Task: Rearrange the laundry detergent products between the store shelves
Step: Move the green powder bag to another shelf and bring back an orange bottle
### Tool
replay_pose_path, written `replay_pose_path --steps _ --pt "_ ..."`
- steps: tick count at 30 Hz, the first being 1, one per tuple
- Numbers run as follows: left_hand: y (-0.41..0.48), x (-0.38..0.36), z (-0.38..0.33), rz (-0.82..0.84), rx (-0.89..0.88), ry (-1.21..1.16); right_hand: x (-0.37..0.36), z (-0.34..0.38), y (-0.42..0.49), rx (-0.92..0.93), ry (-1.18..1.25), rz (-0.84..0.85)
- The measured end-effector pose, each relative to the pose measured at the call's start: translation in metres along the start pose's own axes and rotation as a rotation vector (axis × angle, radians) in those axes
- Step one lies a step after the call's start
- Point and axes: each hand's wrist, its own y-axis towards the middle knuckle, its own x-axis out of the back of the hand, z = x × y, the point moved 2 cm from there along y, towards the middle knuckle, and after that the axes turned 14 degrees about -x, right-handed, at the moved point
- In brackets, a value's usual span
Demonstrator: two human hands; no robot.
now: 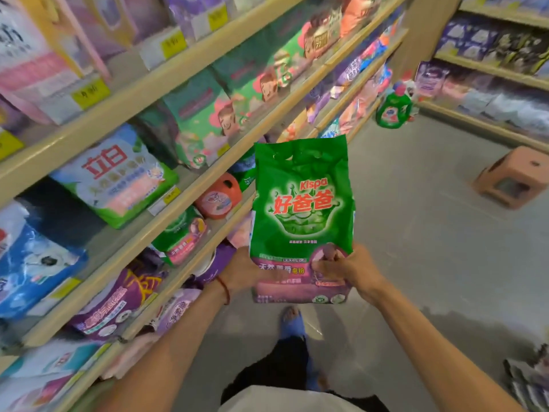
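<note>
A green Kispa detergent bag with a pink lower band stands upright in the air in front of me, its printed face toward me. My left hand grips its lower left edge from behind. My right hand pinches the lower right corner, thumb on the front. The bag hangs just right of the shelf unit on my left, level with its lower tiers. A similar green bag lies on a lower shelf beside an orange detergent jug.
The shelves at left hold many bags: green-pink ones above, a white-green one, a blue one, purple ones low down. A green bottle stands on the floor at the aisle's end. A pink stool sits right.
</note>
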Motion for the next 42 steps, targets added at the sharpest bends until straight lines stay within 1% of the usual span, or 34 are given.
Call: replay_pose_path --steps 4,10,14,16,18,20,25,31,38,42 --pt "0.053 0.002 0.009 -0.071 0.017 -0.021 0.010 0.037 0.057 0.024 -0.056 0.039" --pt "0.115 0.014 0.022 -0.143 0.061 -0.018 0.022 0.078 0.130 0.007 -0.168 -0.001" --pt "0.138 0.012 0.027 -0.247 0.105 -0.063 0.024 0.096 0.167 -0.012 -0.140 0.069" --pt "0.149 0.009 0.033 -0.300 0.121 -0.101 0.025 0.099 0.186 -0.024 -0.168 0.105" --pt "0.158 0.005 0.042 -0.356 0.147 -0.156 0.027 0.095 0.207 -0.061 -0.185 0.146" --pt "0.163 -0.002 0.052 -0.395 0.200 -0.163 0.031 0.089 0.231 -0.081 -0.207 0.147" --pt "0.173 -0.027 0.076 -0.546 0.305 -0.183 0.043 0.076 0.283 -0.076 -0.279 0.219" --pt "0.190 -0.060 0.115 -0.659 0.349 -0.198 0.054 0.048 0.345 -0.036 -0.355 0.312" --pt "0.217 -0.060 0.168 -0.661 0.320 -0.180 0.049 0.012 0.396 -0.020 -0.335 0.268" --pt "0.231 -0.051 0.198 -0.689 0.252 -0.156 0.037 0.000 0.416 0.000 -0.259 0.325"
